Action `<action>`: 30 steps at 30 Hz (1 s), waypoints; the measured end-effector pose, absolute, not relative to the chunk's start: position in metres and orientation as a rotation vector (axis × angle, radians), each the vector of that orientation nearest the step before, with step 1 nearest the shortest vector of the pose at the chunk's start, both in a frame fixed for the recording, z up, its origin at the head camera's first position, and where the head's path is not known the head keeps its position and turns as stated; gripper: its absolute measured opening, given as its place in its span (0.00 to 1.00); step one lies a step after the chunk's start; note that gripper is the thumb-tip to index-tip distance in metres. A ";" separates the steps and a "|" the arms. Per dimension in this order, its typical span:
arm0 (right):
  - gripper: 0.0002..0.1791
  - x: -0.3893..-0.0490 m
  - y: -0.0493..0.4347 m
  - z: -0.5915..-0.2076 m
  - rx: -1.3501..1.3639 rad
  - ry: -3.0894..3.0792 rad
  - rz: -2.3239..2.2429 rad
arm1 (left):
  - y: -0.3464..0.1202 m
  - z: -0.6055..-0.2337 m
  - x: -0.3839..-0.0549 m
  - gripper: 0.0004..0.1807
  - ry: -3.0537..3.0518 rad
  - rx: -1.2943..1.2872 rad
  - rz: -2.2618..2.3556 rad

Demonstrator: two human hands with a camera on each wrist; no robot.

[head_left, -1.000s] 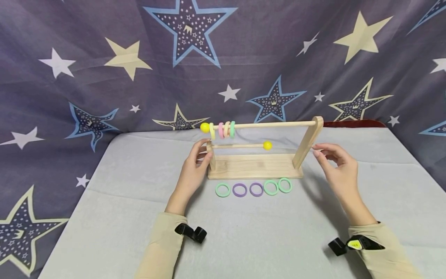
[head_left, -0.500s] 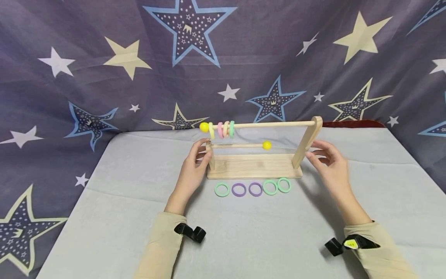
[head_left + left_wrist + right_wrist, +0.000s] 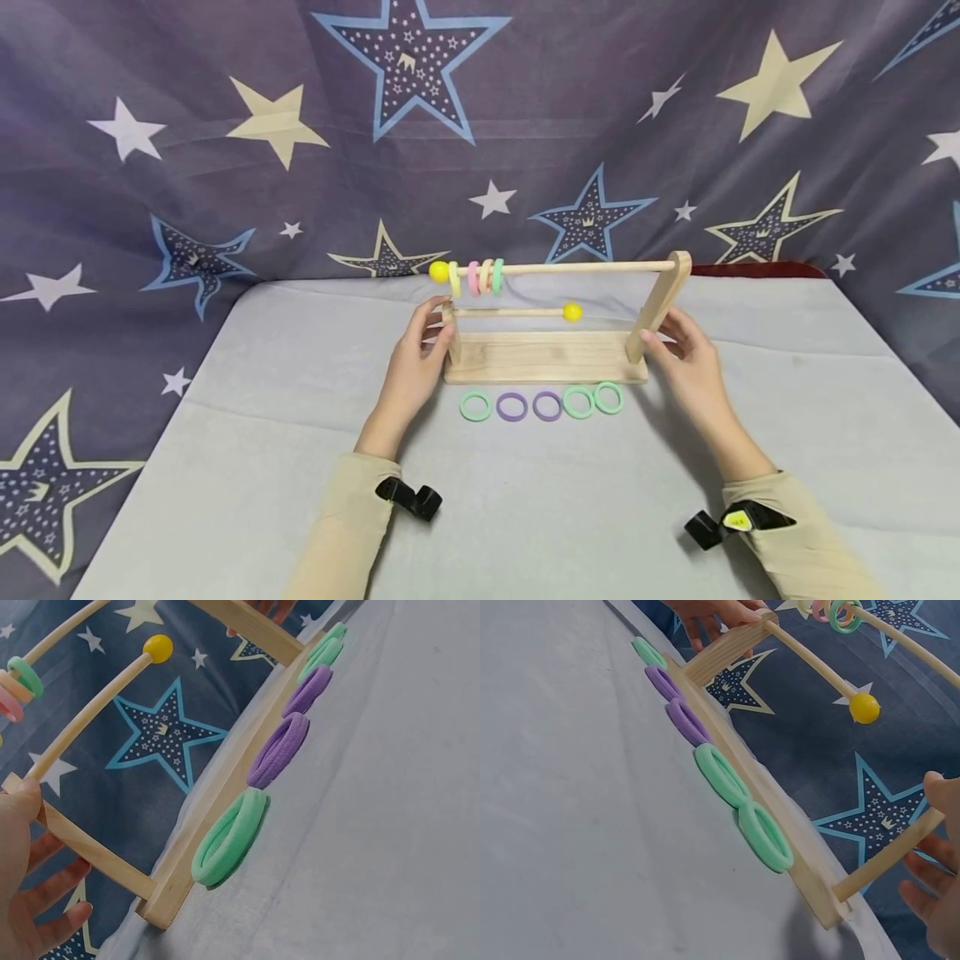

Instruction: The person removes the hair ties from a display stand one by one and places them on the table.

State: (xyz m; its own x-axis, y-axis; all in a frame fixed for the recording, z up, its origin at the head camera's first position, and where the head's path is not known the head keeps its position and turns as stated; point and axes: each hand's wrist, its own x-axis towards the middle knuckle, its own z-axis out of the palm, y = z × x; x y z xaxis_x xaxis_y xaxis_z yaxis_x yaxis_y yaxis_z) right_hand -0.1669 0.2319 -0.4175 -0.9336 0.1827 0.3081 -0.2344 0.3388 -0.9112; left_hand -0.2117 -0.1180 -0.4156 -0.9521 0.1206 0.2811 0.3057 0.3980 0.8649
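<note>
A pale wooden stand (image 3: 547,358) has a short left post, a tall right post and two rods tipped with yellow balls. My left hand (image 3: 420,342) grips the short post (image 3: 101,851), thumb near its top and fingers behind. At the tall post (image 3: 892,851), my right hand (image 3: 690,358) has its thumb against the near edge and fingers around the far side. Yellow, pink, beige and green hair ties (image 3: 497,279) hang on the upper rod near its ball (image 3: 438,272). The lower rod (image 3: 510,313) carries none.
Along the stand's front edge lies a row of hair ties: a green one (image 3: 251,832), two purple ones (image 3: 289,754), then two more green ones (image 3: 720,774). Grey cloth (image 3: 525,517) covers the table. A star-patterned curtain (image 3: 247,192) hangs behind.
My right hand has moved left, from beside the tall post to around it. The left hand keeps its grip on the short post, and the hair ties lie as before.
</note>
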 end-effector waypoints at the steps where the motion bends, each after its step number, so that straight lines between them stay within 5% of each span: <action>1: 0.26 -0.167 0.232 -0.418 0.049 -2.246 1.631 | -0.118 -0.415 -0.212 0.24 -2.479 -0.381 -1.587; 30: 0.22 -0.173 0.234 -0.422 0.043 -2.256 1.553 | -0.121 -0.401 -0.208 0.19 -2.271 -0.405 -1.530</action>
State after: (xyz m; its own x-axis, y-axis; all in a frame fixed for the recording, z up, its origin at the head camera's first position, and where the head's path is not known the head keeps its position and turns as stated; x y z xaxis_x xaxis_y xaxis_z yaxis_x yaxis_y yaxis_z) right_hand -0.1734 0.2341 -0.4223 -0.9197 0.1968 0.3397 -0.2470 0.3827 -0.8903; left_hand -0.2083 -0.1207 -0.4015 -0.8897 0.0304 0.4555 0.4335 0.3690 0.8221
